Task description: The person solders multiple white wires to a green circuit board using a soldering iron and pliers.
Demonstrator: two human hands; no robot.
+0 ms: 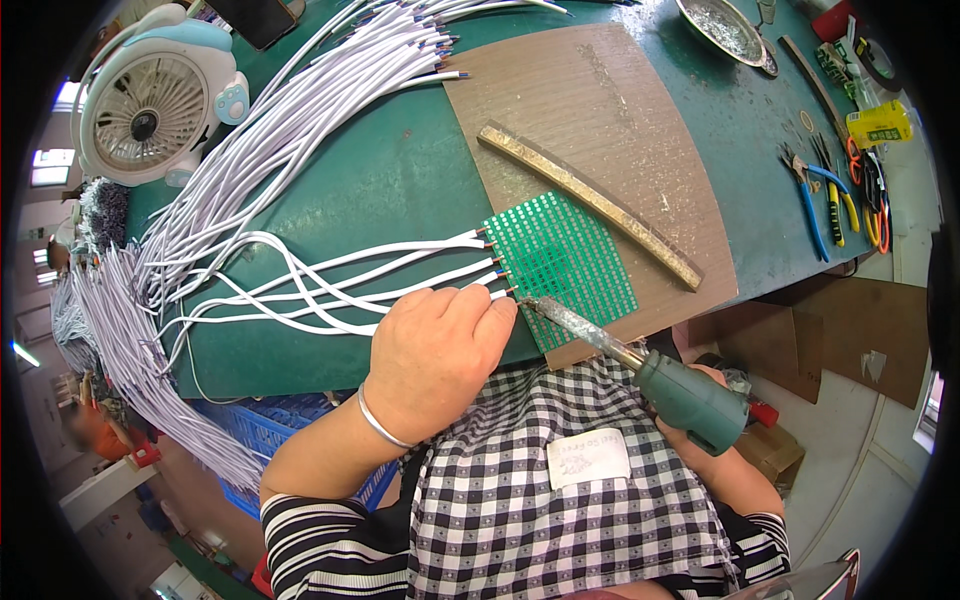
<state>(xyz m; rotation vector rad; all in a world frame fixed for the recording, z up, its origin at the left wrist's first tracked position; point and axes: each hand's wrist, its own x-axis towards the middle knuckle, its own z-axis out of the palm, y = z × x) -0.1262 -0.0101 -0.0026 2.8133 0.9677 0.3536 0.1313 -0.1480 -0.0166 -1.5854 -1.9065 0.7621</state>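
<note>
My left hand (440, 340) is closed at the left edge of a green perforated circuit board (575, 255), pinching the end of a white cable (355, 328). The cable's stripped end lies by the board's lower left edge. Other white cables (380, 252) reach the same edge with their coloured wire ends. My right hand (680, 440) is wrapped round the green handle of a soldering iron (690, 400), which hides part of the fingers. Its tip points left, down at the board's edge beside my left fingertips. Whether the tip touches the wire is too small to tell.
The board lies on a brown sheet (640, 130), below a metal bar (590, 205). A large bundle of white cables (290, 130) spreads across the green table. A fan (145, 120) stands far left. A metal dish (722, 30), pliers (808, 205) and scissors (878, 205) lie right.
</note>
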